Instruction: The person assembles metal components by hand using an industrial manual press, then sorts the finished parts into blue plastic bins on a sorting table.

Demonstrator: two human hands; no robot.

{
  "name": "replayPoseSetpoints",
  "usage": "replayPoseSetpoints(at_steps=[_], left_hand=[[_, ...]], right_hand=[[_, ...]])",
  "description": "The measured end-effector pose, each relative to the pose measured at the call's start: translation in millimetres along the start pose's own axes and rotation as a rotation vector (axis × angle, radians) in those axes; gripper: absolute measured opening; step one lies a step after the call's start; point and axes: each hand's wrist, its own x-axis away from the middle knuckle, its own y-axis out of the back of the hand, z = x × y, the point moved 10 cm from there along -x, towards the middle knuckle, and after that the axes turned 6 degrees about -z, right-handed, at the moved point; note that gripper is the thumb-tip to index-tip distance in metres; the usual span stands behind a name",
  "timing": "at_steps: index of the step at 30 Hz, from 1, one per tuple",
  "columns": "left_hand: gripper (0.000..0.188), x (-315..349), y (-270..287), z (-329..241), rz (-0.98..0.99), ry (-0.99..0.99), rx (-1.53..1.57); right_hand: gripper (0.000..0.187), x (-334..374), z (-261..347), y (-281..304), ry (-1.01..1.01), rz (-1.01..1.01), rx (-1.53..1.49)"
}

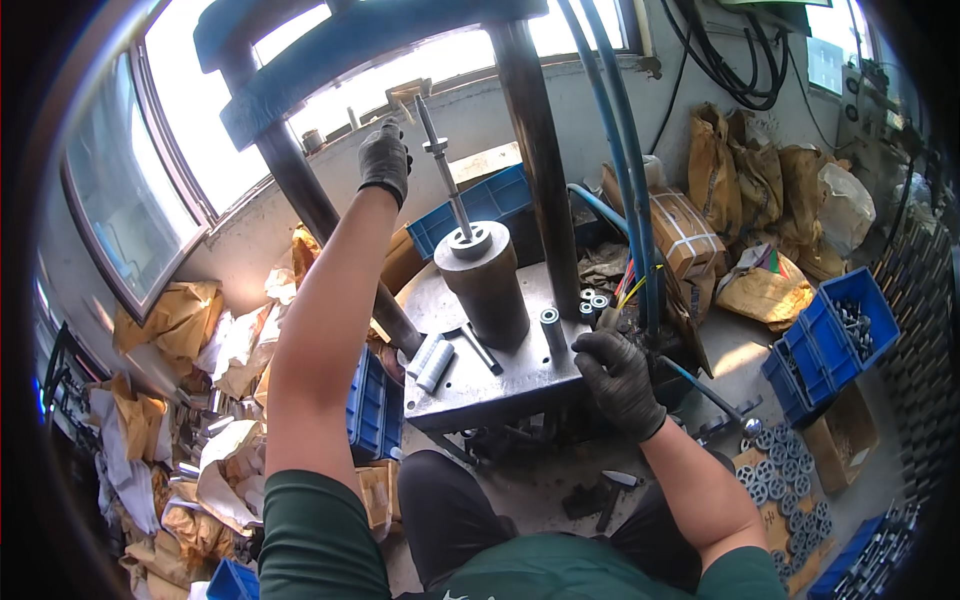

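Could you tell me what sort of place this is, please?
Most likely a small metalworking workshop: a press with a steel table, blue bins of metal parts, and round bushings on the floor. Both gloved hands work at the press.

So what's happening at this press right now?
A seated person in black gloves works at a small press. The left hand is raised by the top of a thin rod standing in a ring on a dark cylinder. The right hand rests at the edge of the steel plate, near small bushings.
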Motion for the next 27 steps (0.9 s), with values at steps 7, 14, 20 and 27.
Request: replayPoseSetpoints(at_steps=[7,14,20,27], left_hand=[[0.018,176,93,137,0.17,-0.349,-0.248],[0.046,277,85,327,0.94,-0.025,-1.139],[0.036,259,117,349,0.508,0.108,-0.92],[0.053,247,121,265,0.261,0.534,0.353]], right_hand=[[0.021,4,126,39,0.296,0.038,0.243],[0.028,17,173,87,0.29,0.337,1.091],[0.027,44,105,129,-0.078,0.595,1.306],[0.022,-37,101,150,0.276,0.074,1.201]])
